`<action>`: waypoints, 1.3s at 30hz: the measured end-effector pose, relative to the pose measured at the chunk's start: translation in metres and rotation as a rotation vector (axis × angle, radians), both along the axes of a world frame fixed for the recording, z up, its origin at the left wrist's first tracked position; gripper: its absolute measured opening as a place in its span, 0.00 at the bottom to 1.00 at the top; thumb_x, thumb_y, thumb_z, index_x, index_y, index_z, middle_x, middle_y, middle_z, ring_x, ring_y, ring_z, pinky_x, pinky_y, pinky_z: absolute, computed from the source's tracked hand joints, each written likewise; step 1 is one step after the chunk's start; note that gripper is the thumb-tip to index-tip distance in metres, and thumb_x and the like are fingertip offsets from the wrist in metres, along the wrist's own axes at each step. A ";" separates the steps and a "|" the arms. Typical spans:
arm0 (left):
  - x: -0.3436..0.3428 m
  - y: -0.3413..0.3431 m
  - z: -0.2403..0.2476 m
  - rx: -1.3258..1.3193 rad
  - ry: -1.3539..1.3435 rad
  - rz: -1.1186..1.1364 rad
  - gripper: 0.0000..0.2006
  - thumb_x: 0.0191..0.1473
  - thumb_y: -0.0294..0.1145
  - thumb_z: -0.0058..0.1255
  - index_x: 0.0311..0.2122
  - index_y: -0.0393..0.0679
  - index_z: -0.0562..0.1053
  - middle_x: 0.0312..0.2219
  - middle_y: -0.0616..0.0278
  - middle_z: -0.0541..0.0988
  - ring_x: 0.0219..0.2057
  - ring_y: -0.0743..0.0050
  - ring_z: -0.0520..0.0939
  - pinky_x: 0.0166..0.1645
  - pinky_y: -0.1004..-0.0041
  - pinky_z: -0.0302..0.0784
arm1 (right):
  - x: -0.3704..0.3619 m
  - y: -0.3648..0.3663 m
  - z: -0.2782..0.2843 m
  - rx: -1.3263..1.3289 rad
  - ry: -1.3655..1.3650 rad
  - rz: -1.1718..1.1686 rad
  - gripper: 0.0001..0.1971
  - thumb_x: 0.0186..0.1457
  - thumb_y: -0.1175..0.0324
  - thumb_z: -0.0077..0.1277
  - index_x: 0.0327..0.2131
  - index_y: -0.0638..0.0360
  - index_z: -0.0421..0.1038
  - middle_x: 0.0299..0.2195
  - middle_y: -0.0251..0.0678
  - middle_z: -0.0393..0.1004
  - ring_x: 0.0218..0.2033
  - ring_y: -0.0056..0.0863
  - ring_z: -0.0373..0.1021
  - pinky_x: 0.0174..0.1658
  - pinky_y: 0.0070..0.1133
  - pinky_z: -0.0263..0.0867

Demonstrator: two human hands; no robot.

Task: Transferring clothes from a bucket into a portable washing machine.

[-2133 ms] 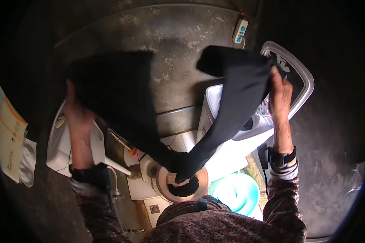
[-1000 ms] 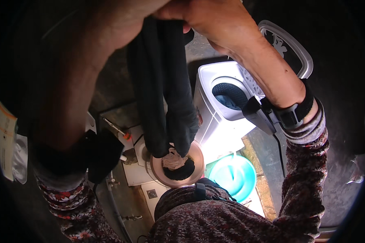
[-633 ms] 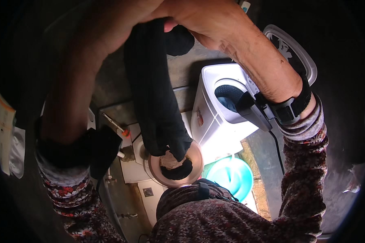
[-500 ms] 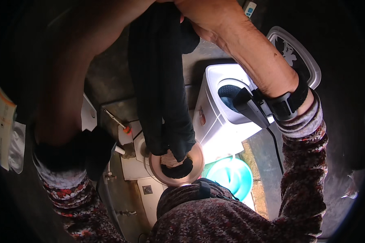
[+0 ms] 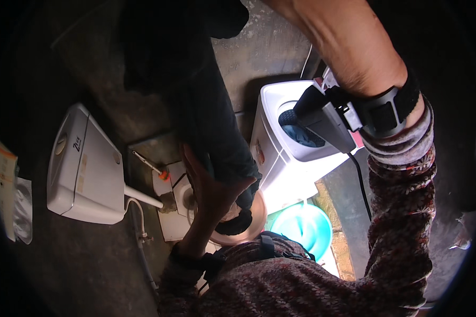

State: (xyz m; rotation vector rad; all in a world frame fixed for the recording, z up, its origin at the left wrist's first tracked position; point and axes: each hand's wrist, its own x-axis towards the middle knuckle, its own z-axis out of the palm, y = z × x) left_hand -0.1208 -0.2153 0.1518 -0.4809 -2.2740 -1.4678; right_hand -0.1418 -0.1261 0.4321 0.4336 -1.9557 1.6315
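Long dark trousers (image 5: 211, 116) hang from the top edge of the head view down to a metal-coloured basin (image 5: 258, 216). My left hand (image 5: 214, 195) is closed round their lower part, with the thumb lying across the front. My right arm reaches up past the top edge beside the upper cloth. That hand is out of the picture, so its hold cannot be seen. In the basin lies black cloth (image 5: 234, 224), with a paler bit of cloth next to it, partly covered by my left hand.
To the right stands a white washing machine (image 5: 272, 132), its round tub uncovered with blue-grey cloth inside. A turquoise basin (image 5: 314, 232) sits in front of it. On the left are a white toilet cistern (image 5: 103, 174), its pipe and a brush (image 5: 149, 161) with an orange end.
My left hand has come down from the top to grip the trousers' lower part, uncovering the cistern. My right arm has shifted right, and the upper trousers lean further left.
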 end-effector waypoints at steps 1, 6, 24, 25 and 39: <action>-0.001 0.002 0.003 -0.002 0.043 0.053 0.57 0.20 0.37 0.65 0.53 0.37 0.37 0.49 0.45 0.48 0.51 0.52 0.53 0.53 0.60 0.50 | 0.004 0.013 0.003 0.066 0.057 0.057 0.06 0.43 0.75 0.39 0.17 0.66 0.62 0.13 0.38 0.63 0.12 0.27 0.58 0.15 0.23 0.50; -0.018 0.000 -0.012 -0.141 0.052 0.046 0.58 0.22 0.43 0.65 0.53 0.37 0.36 0.49 0.42 0.44 0.52 0.47 0.49 0.53 0.57 0.48 | 0.000 0.070 0.003 0.280 0.195 0.168 0.07 0.46 0.74 0.39 0.29 0.65 0.65 0.24 0.35 0.68 0.25 0.27 0.63 0.28 0.24 0.62; -0.142 0.249 0.152 0.134 0.157 -0.224 0.62 0.23 0.48 0.64 0.52 0.29 0.31 0.51 0.36 0.36 0.54 0.47 0.47 0.56 0.68 0.49 | -0.057 0.238 0.006 0.320 0.090 0.048 0.09 0.45 0.68 0.43 0.27 0.65 0.67 0.25 0.37 0.69 0.25 0.29 0.65 0.28 0.24 0.63; -0.148 0.259 0.143 0.132 0.155 -0.230 0.62 0.23 0.48 0.64 0.52 0.29 0.31 0.51 0.36 0.36 0.54 0.47 0.47 0.56 0.68 0.49 | -0.062 0.247 0.004 0.316 0.083 0.048 0.09 0.45 0.68 0.43 0.27 0.65 0.67 0.25 0.37 0.69 0.25 0.29 0.66 0.28 0.24 0.63; -0.177 0.272 -0.008 0.221 0.124 -0.554 0.44 0.32 0.37 0.60 0.51 0.33 0.46 0.47 0.45 0.55 0.47 0.55 0.59 0.52 0.66 0.53 | -0.141 0.345 -0.051 0.238 -0.017 0.069 0.12 0.44 0.64 0.47 0.26 0.65 0.68 0.25 0.39 0.70 0.25 0.30 0.67 0.27 0.24 0.64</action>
